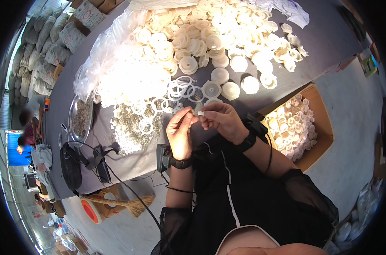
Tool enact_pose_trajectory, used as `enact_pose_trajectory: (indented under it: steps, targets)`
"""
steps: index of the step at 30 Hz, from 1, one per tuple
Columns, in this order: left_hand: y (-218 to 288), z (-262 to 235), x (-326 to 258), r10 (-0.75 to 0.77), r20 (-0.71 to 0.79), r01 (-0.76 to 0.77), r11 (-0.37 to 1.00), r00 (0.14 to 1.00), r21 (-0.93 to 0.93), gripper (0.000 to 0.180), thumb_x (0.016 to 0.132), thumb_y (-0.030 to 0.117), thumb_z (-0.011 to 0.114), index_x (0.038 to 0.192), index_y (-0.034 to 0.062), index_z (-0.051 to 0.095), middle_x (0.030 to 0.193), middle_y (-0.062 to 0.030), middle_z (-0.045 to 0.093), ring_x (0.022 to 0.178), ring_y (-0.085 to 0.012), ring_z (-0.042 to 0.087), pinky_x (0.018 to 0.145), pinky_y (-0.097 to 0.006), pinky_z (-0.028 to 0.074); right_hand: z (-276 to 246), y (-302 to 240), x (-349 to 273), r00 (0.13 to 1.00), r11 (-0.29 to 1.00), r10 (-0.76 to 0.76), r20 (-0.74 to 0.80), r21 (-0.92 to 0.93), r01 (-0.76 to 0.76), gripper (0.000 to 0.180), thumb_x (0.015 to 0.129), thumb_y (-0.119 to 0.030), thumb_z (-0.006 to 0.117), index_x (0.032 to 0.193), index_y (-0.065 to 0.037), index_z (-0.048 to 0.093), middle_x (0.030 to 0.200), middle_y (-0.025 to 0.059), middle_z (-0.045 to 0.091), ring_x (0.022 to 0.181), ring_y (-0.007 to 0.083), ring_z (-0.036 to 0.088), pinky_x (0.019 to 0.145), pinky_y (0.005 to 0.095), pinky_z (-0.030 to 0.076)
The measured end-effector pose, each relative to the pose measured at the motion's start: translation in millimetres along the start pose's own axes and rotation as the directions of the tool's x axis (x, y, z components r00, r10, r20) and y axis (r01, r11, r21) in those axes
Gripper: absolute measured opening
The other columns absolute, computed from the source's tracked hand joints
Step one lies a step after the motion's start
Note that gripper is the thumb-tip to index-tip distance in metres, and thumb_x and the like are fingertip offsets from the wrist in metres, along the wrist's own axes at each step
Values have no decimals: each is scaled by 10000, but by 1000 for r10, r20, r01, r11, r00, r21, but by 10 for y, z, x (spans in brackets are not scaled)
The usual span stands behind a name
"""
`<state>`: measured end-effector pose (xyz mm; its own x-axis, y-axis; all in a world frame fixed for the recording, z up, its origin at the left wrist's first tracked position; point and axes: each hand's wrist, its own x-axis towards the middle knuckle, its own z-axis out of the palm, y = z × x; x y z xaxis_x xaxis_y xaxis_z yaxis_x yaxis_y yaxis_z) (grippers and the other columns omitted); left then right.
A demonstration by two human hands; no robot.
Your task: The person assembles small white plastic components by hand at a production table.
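My left hand (pixel 180 135) and my right hand (pixel 228 121) meet over the table's near edge, fingertips almost touching. Between my right thumb and fingers is a small white plastic piece (pixel 200 113). The left fingers are pinched close beside it, on something too small to make out. Just beyond my hands lie white plastic rings (pixel 181 88) and several round cream-white plastic caps (pixel 211 89). Left of my left hand spreads a heap of tiny clear and metallic-looking parts (pixel 131 136).
A big pile of cream caps (pixel 201 38) covers the table's far side beside a clear plastic bag (pixel 103 55). A metal tray (pixel 81 119) of small parts stands left, near black cables (pixel 129 187). Right of me is a cardboard box (pixel 322 127) full of white caps.
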<state>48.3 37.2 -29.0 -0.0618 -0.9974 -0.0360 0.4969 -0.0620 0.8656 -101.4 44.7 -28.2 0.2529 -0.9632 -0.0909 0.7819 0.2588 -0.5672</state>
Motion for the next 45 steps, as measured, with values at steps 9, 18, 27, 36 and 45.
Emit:
enact_pose_trajectory:
  steps: [9,18,27,36,45]
  targets:
    - [59,54,-33,-24,68,25,1000,997,-16,180,847,9,566,1019,-30,606,868,-72,630,751,-129,594,719,-240,471,-14,-24,-24,998,993,30,-53,-109,-35,161,818,-92,628,945,5,607,812,96,645,678,147,608,617,256,497]
    - [18,103,-26,-18,26,13,985,1000,175,168,851,4,558,1005,-25,620,847,-49,628,739,-91,561,718,-218,446,-35,-71,-75,998,976,59,-38,-205,-66,211,851,-125,595,1015,7,599,858,104,646,737,145,615,661,258,506]
    - [-70,423,135,-175,181,146,976,968,163,168,889,50,507,991,-38,607,837,-52,623,673,-99,570,662,-228,455,-234,-141,-174,943,893,-331,1,-322,314,210,874,-36,533,1062,48,577,903,97,638,800,142,613,735,265,506]
    - [98,499,985,284,447,-516,255,848,818,290,736,19,602,1023,-19,591,933,-165,580,834,-296,579,741,-332,466,-323,-272,-82,947,909,-316,-63,-308,283,193,874,-23,510,1050,20,578,886,99,635,776,159,614,714,283,502]
    - [-13,359,1439,100,422,-416,-74,901,906,405,689,95,652,1063,8,524,1007,-214,547,956,-382,528,833,-427,434,-365,-267,-67,953,930,-296,-66,-247,272,187,878,-56,521,1048,13,555,852,86,615,766,158,599,711,280,490]
